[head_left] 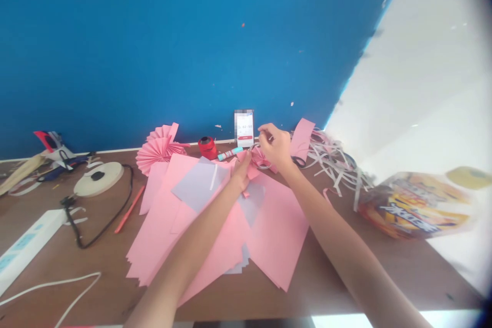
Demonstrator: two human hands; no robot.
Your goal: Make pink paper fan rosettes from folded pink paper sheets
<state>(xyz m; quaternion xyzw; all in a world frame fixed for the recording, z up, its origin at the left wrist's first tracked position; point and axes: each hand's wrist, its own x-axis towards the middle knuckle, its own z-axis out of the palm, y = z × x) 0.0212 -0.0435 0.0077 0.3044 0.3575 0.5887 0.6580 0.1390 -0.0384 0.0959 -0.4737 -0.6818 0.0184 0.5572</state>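
A: Where are the two hands?

B: Both reach far forward over the brown wooden bench (330, 277), close to the blue wall. The left hand (241, 170) has its fingers closed on a small folded piece of pink paper (251, 171). This piece sits just right of those fingers, on top of the spread pile of flat pink paper sheets (277, 236).

A: And the other one?

B: The right hand (277, 147) is just behind and to the right of that piece. Its fingers are curled close together, and something thin and pale shows at the tips. I cannot tell if they pinch it, or what it is.

A: How much is done, in your opinion?

B: I judge it is early. Only one pleated pink paper fan (157, 149) looks finished; it lies well left of the left fingers, against the wall. The sheets under the wrists are mostly flat and not folded. A pale grey paper sheet (198, 184) lies just left of the left fingers.

A: What else is near?

B: A red round object (207, 147) and a stick with a teal cap (230, 154) are left of the fingers. A heap of white paper strips (338, 164) is right of the right fingers, and a yellow snack bag (411, 207) is further right.
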